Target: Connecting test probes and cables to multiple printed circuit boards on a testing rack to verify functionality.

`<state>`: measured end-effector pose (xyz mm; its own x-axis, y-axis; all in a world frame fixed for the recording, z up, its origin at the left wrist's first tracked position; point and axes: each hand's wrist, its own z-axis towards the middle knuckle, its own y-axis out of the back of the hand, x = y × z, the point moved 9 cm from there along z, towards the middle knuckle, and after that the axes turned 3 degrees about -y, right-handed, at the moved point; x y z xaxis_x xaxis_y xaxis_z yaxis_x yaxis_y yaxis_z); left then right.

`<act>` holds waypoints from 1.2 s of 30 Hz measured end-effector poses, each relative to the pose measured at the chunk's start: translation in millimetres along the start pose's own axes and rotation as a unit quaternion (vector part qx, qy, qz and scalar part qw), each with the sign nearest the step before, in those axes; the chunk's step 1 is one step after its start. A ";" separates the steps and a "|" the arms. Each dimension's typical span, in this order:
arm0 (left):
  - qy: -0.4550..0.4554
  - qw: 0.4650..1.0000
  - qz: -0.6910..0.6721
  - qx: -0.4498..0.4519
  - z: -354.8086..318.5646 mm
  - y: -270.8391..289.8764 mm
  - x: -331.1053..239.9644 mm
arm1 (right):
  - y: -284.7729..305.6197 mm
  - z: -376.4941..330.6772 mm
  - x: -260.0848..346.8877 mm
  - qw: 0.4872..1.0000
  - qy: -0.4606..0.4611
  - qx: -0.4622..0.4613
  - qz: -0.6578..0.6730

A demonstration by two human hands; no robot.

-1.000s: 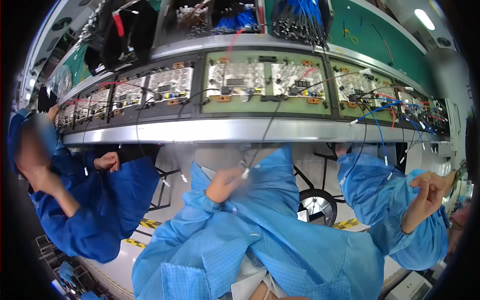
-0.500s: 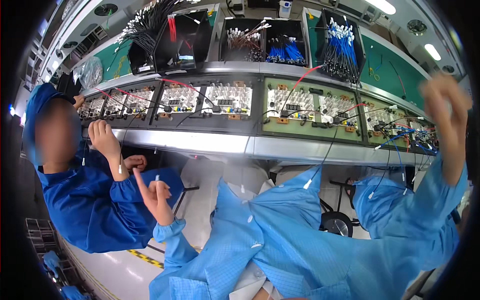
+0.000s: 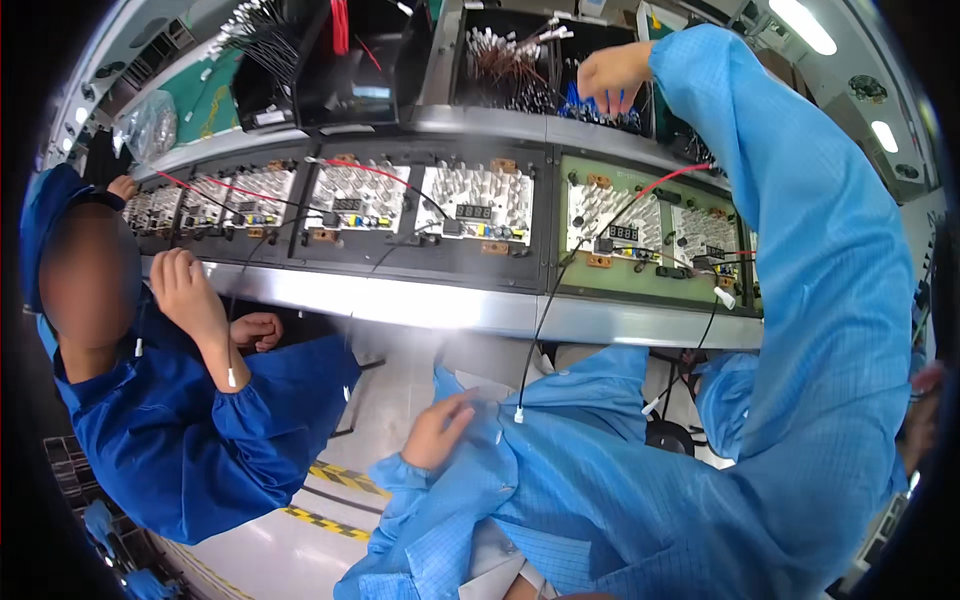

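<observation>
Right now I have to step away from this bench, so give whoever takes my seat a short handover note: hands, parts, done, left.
Right hand: raised to the upper bins, fingers at the bin of blue-tipped wires; whether it has gripped one cannot be told.
Left hand: low on the lap, open, holding nothing, beside the white end of a loose black lead that hangs from the green board.
Boards: a row of them stands along the bench; several carry red or black leads already.
Left: the hanging black lead's free end is not plugged in.
A co-worker's hand is raised to the left; keep apart.
</observation>
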<state>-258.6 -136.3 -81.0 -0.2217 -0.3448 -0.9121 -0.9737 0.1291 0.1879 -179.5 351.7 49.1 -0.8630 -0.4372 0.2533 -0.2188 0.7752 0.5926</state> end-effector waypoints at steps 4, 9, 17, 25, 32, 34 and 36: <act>-0.040 0.988 -0.093 -0.114 26.1 26.5 -17.9 | 12.7 35.8 -49.6 0.993 -0.061 -0.097 0.038; -0.098 0.979 -0.125 -0.128 59.2 18.4 -32.0 | 2.4 92.1 -93.3 0.962 -0.184 -0.173 0.101; -0.098 0.982 -0.122 -0.109 47.6 6.6 -29.8 | 21.0 49.2 -67.8 0.979 -0.148 -0.127 0.065; -0.113 0.971 -0.115 -0.177 31.4 25.4 -43.6 | 59.1 13.4 -56.5 0.971 -0.091 -0.206 0.077; -0.167 0.955 -0.134 -0.203 14.6 14.0 -67.3 | 94.7 -4.4 -60.6 0.947 -0.080 -0.288 0.118; -0.178 0.953 -0.132 -0.205 10.3 11.4 -73.4 | 121.4 -20.5 -40.9 0.903 -0.010 -0.423 -0.071; -0.196 0.950 -0.115 -0.214 4.7 11.5 -81.4 | 138.0 -25.3 -45.3 0.896 -0.010 -0.437 -0.085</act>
<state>-251.5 -102.4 -6.3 -0.0460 0.0646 -0.9968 -0.9448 -0.3269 0.0224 -159.1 467.0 138.8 -0.8608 -0.5001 0.0946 0.0849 0.0422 0.9955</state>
